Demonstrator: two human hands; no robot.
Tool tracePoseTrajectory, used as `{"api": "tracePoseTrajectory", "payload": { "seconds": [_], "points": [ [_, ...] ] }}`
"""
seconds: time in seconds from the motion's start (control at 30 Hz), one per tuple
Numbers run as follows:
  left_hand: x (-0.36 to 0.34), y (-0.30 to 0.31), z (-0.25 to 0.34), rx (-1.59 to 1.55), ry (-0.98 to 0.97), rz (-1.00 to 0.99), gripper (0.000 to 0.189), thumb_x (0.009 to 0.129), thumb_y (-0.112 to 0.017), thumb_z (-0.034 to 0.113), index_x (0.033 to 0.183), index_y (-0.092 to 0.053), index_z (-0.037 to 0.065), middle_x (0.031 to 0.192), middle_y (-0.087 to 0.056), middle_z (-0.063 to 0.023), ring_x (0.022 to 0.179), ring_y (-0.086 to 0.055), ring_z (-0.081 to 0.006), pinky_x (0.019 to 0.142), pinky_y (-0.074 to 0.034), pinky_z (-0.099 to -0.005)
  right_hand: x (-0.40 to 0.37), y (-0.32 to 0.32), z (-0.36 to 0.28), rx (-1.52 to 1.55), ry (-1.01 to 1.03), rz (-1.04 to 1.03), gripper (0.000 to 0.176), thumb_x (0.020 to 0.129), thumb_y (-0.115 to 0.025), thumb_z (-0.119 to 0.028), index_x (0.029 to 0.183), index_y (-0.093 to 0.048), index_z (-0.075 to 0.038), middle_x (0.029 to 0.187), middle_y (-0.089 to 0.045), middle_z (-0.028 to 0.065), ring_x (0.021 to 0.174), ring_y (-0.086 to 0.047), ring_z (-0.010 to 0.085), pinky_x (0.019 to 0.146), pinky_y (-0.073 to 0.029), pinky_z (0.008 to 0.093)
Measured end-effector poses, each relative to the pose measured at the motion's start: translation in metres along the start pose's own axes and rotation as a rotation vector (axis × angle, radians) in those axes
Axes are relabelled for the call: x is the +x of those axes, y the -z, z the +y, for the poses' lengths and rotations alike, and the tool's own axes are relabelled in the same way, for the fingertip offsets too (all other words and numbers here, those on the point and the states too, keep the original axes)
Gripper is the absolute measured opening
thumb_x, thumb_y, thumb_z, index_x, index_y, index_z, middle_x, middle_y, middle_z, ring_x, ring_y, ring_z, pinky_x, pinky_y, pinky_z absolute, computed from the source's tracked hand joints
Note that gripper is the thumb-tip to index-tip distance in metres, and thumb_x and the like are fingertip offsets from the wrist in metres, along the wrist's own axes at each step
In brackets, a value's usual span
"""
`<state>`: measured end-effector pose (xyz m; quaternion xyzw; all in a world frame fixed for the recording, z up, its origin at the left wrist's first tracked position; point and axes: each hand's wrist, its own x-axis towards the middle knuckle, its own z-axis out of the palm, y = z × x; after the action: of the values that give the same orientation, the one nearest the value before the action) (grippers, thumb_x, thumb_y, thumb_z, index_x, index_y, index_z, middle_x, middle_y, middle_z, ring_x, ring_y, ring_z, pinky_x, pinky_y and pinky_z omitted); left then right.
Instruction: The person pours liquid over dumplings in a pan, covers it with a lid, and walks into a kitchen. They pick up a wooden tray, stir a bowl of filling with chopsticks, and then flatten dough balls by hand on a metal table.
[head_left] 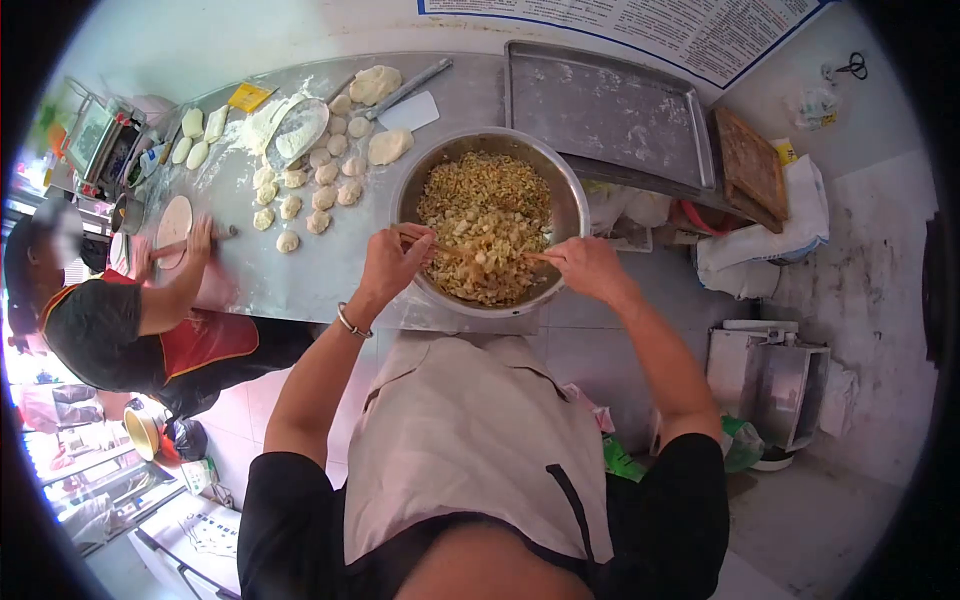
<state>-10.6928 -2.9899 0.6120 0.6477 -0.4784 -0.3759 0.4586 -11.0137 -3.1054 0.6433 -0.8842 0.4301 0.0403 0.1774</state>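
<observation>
A big steel bowl [572,190] stands at the front edge of the metal table, with a chopped, crumbly filling [485,195] in it. Paler pieces lie heaped in the middle and yellow-brown bits surround them. My left hand [393,262] is closed on a wooden chopstick [445,246] over the left rim, its tip down in the filling. Over the right rim, my right hand [590,268] pinches another wooden chopstick [538,257] that points inward to the mixture.
Left of the bowl lie several dough balls [322,197], a dough scraper [410,111] and flour [255,130]. A co-worker [120,330] presses a rolling pin [170,247] on flat dough [174,218]. A floured tray [610,110] and wooden board [750,165] stand at right.
</observation>
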Motion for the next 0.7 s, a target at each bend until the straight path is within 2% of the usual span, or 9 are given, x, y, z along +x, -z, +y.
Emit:
{"api": "tracePoseTrajectory", "payload": {
  "seconds": [0.07,0.17,0.23,0.3,0.33,0.4,0.47,0.57,0.7],
  "points": [
    [0.004,0.012,0.023,0.229,-0.096,-0.046,0.020,0.089,-0.068,0.016,0.093,-0.072,-0.004,0.078,-0.073,-0.0153,0.063,-0.069,-0.0178,0.060,-0.055,-0.0310,0.000,0.020,-0.005,-0.219,-0.008,-0.046,0.032,0.088,-0.066,-0.033,0.092,-0.074,-0.003,0.085,-0.071,0.0195,0.079,-0.070,0.0331,0.072,-0.055,0.0457],
    [0.012,0.026,0.051,0.551,-0.105,-0.185,0.016,0.088,-0.067,0.009,0.095,-0.071,-0.005,0.077,-0.074,-0.0126,0.067,-0.071,-0.0157,0.063,-0.056,-0.0296,0.012,0.032,0.003,-0.303,-0.032,-0.273,0.033,0.090,-0.064,-0.030,0.088,-0.072,0.001,0.084,-0.070,0.0217,0.079,-0.070,0.0333,0.071,-0.054,0.0472],
    [0.014,0.018,0.034,0.544,-0.040,-0.213,0.016,0.086,-0.069,0.009,0.094,-0.072,-0.004,0.077,-0.074,-0.0127,0.066,-0.070,-0.0167,0.063,-0.055,-0.0302,0.039,-0.060,0.060,-0.230,0.053,-0.409,0.028,0.090,-0.064,-0.029,0.088,-0.073,-0.002,0.085,-0.070,0.0191,0.079,-0.070,0.0337,0.071,-0.054,0.0474],
    [0.017,0.003,-0.015,0.484,0.047,-0.220,0.017,0.088,-0.069,0.009,0.097,-0.072,-0.005,0.079,-0.074,-0.0125,0.069,-0.072,-0.0167,0.063,-0.056,-0.0289,0.050,-0.093,0.072,-0.099,0.161,-0.465,0.025,0.089,-0.063,-0.028,0.089,-0.073,-0.005,0.086,-0.071,0.0165,0.078,-0.069,0.0342,0.072,-0.053,0.0472],
    [0.014,-0.005,-0.033,0.325,0.085,-0.152,0.018,0.088,-0.068,0.011,0.096,-0.072,-0.005,0.078,-0.074,-0.0135,0.069,-0.072,-0.0180,0.062,-0.057,-0.0296,0.045,-0.097,0.062,-0.003,0.223,-0.455,0.023,0.089,-0.063,-0.027,0.090,-0.074,-0.007,0.086,-0.071,0.0151,0.077,-0.069,0.0345,0.072,-0.053,0.0470],
    [0.003,-0.022,-0.054,-0.001,0.160,-0.022,0.022,0.088,-0.067,0.015,0.094,-0.073,-0.005,0.074,-0.073,-0.0155,0.068,-0.073,-0.0206,0.060,-0.058,-0.0311,0.027,-0.100,0.049,0.184,0.166,-0.407,0.021,0.090,-0.060,-0.025,0.092,-0.074,-0.009,0.085,-0.071,0.0128,0.077,-0.068,0.0348,0.072,-0.053,0.0468],
    [-0.004,-0.024,-0.055,-0.059,0.153,-0.024,0.022,0.091,-0.066,0.014,0.099,-0.070,-0.007,0.078,-0.074,-0.0143,0.071,-0.074,-0.0170,0.062,-0.058,-0.0278,0.011,-0.091,0.037,0.363,-0.056,-0.327,0.020,0.092,-0.057,-0.022,0.093,-0.074,-0.012,0.085,-0.071,0.0110,0.077,-0.068,0.0349,0.072,-0.053,0.0469],
    [-0.013,-0.019,-0.027,-0.107,0.108,-0.009,0.019,0.093,-0.064,0.010,0.101,-0.069,-0.007,0.082,-0.074,-0.0142,0.075,-0.073,-0.0168,0.065,-0.058,-0.0275,-0.014,-0.044,0.010,0.205,0.014,-0.033,0.021,0.094,-0.053,-0.018,0.096,-0.073,-0.012,0.080,-0.069,0.0125,0.077,-0.068,0.0329,0.071,-0.053,0.0477],
    [-0.021,-0.003,0.025,0.067,-0.039,-0.034,0.017,0.094,-0.064,0.009,0.101,-0.069,-0.006,0.086,-0.074,-0.0132,0.078,-0.073,-0.0169,0.068,-0.058,-0.0278,-0.014,0.002,-0.018,-0.029,0.044,0.041,0.023,0.096,-0.051,-0.017,0.104,-0.072,-0.015,0.079,-0.069,0.0141,0.077,-0.069,0.0313,0.067,-0.054,0.0458]
  ]
}}
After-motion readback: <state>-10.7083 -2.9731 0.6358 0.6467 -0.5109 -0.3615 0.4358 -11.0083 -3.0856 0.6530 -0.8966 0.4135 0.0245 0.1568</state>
